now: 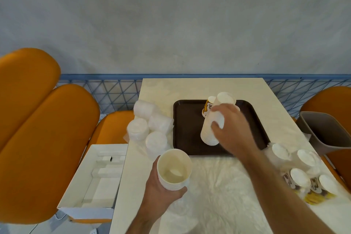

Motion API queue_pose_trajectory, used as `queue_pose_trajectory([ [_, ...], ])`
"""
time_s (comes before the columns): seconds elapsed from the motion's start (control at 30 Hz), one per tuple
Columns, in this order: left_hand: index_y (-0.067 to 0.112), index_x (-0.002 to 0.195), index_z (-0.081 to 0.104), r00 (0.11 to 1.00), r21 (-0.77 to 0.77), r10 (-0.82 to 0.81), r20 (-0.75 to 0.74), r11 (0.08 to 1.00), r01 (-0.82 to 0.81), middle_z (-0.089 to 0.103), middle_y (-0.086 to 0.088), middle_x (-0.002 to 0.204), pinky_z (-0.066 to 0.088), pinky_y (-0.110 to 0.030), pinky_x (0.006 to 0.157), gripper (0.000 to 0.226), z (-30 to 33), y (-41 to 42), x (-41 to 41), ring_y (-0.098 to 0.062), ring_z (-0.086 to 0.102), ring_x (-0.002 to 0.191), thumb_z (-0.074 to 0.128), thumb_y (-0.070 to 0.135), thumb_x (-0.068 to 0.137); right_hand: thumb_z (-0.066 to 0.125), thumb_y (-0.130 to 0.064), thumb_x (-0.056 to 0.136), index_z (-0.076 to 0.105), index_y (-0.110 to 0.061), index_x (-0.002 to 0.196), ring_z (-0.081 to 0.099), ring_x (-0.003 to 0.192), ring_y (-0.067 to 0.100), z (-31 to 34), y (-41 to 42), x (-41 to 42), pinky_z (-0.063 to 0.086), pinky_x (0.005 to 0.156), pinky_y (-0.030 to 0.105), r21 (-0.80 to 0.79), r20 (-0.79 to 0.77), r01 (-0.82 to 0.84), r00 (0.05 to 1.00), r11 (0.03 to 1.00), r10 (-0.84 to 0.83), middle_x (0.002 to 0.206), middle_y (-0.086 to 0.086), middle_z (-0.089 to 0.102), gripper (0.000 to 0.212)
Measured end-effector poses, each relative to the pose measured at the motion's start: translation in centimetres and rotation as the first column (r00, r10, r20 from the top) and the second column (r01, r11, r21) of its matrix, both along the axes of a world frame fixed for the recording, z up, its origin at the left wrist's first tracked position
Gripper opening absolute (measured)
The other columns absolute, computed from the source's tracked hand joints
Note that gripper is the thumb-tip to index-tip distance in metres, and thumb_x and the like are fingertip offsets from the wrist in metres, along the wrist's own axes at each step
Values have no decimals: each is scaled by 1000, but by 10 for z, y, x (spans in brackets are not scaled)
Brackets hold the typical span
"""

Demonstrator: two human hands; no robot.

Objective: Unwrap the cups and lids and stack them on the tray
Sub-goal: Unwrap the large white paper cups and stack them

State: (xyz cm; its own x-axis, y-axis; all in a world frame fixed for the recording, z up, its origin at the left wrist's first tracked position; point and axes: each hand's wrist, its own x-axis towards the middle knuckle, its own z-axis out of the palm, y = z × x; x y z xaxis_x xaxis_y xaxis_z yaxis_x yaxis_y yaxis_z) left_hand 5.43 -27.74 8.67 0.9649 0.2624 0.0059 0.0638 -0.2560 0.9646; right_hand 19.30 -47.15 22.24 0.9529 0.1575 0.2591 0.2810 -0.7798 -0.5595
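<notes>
Nearest the body, left hand point(163, 192) wrapped round a short nest of paper cups point(173, 169), mouth up, held over the table point(218, 186) just short of the tray; fingers curled about the lower wall, thumb on the near side. Loose clear wrap point(218, 201) spread under it across the tabletop. Light stuff, judged by look: thin paper walls, stiff enough when nested but easy to dent if squeezed near the open rim. Best held low on the wall, or round the rolled rim where the paper is strongest.

At near right, more cups still in plastic point(302, 173), lying on their sides. Slick film, likely to slide in the fingers; better gripped round the cups through it.

Farther out, right hand point(228, 127) closed round the side of a tall stack of cups point(212, 125), upside down and leaning, its rims on the dark tray point(186, 129). Top-heavy and apt to topple, so worth steadying mid-height. Behind it, a printed cup stack point(208, 108), partly hidden.

At far left, sleeves of lids point(150, 129) still wrapped, beside the tray. Thin plastic, light, probably springy and slippery.
</notes>
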Motion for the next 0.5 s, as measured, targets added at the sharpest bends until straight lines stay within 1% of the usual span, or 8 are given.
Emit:
queue_pose_trajectory([
  [0.07,34,126,47,1000,-37,3,-12,999,-4,60,27,116,44,-4,85,99,0,0,0,3,55,115,99,11,46,71,-27,87,64,-22,125,51,112,7,-9,19,-34,40,96,23,96,-85,-175,979,980,184,128,-6,58,39],
  [0.17,35,126,47,1000,-104,10,-25,995,-13,63,24,114,48,-8,85,99,5,-1,-2,5,56,113,101,19,44,75,-52,78,49,-28,142,41,127,6,-24,41,-69,34,109,22,100,-308,-399,859,911,410,144,-15,42,73],
  [0.23,37,130,46,999,-146,-30,-28,989,25,63,23,118,52,-24,95,95,8,0,-4,-3,57,118,98,30,50,80,-58,72,35,-32,150,33,131,6,-34,49,-82,36,109,25,66,-386,-448,813,892,437,150,-20,30,94],
  [0.3,40,134,44,992,-162,-114,-49,981,105,64,17,122,51,-39,100,93,14,0,-5,-11,60,119,94,14,59,81,-58,70,25,-33,154,29,134,8,-39,54,-87,38,110,29,15,-366,-456,825,890,429,153,-20,24,104],
  [0.33,40,133,44,992,-160,-117,-53,981,107,64,16,122,51,-41,101,92,16,-1,-6,-12,60,119,94,20,58,82,-57,71,22,-32,155,28,136,10,-39,56,-88,38,112,30,-12,-357,-454,835,891,420,155,-18,24,107],
  [0.37,40,131,44,994,-186,-84,-70,980,70,62,15,122,50,-41,103,92,18,-3,-5,-12,59,119,95,40,54,83,-56,72,19,-31,156,28,137,11,-39,57,-87,37,113,31,-35,-358,-448,840,893,407,156,-16,24,109],
  [0.43,33,122,45,995,-222,6,-103,975,-29,54,19,120,47,-22,102,101,20,-7,-2,2,54,117,88,72,39,84,-52,73,17,-29,158,30,138,13,-37,59,-84,37,113,32,-67,-371,-434,847,898,381,156,-14,25,110],
  [0.5,32,121,42,994,-161,9,-106,987,-26,47,27,116,39,4,82,96,25,-11,0,24,47,106,96,48,44,85,-52,72,18,-29,157,33,136,13,-34,60,-81,39,112,32,-82,-383,-429,847,900,369,154,-13,28,110],
])
